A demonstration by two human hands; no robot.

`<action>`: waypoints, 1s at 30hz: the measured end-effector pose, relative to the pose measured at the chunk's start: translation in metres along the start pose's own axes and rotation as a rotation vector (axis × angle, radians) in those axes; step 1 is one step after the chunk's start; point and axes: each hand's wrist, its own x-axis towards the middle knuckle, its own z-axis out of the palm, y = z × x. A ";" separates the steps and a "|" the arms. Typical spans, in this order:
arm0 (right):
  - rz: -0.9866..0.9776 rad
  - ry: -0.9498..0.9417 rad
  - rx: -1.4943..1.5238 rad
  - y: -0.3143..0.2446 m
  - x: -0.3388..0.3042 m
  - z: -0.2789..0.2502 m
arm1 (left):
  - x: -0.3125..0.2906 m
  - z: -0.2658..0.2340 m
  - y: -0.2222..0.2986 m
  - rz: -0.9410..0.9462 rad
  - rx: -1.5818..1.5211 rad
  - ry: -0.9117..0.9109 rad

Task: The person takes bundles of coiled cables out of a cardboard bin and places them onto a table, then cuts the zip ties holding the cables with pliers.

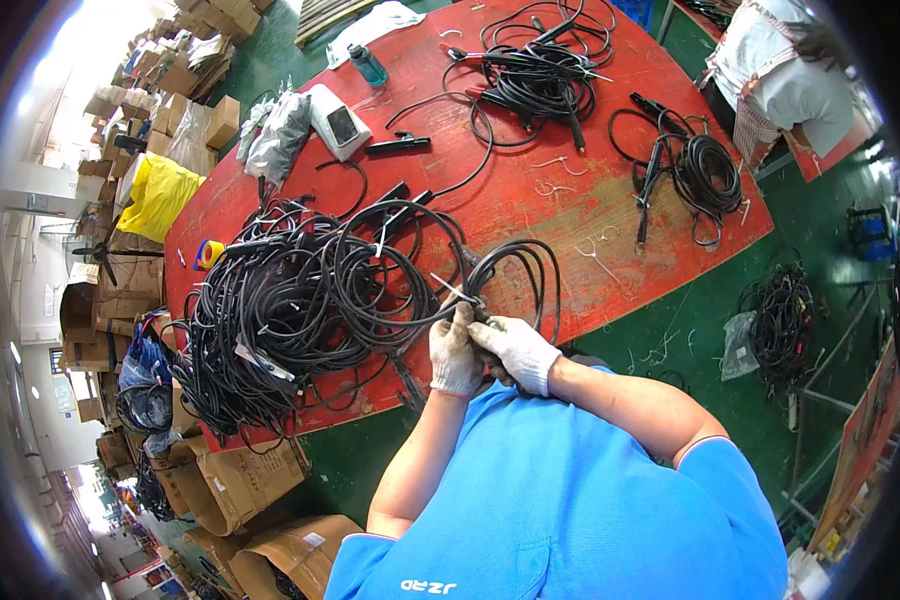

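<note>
Both my hands wear white work gloves and meet at the table's near edge. My left hand [455,353] is closed around a bundled black cable [542,262], whose loops spread to the upper right on the red table [610,305]. Pressed against it, my right hand [520,350] has its fingers pinched at the same bundle. A thin white tie [448,287] sticks out above the left fingers. Just left of my hands lies a big tangled heap of black cables [270,290], with a wide loop reaching toward them.
Coiled cables with red-and-black clamps [540,75] lie at the far side, and another black coil [708,172] at the right. A teal bottle [367,66], a white device [337,122] and a tape roll [209,254] sit farther back. Cardboard boxes [240,485] stand left; a person [785,80] is at far right.
</note>
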 end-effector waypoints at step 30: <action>-0.451 0.784 0.541 0.074 -0.091 -0.154 | 0.057 0.172 0.074 0.013 0.600 -0.235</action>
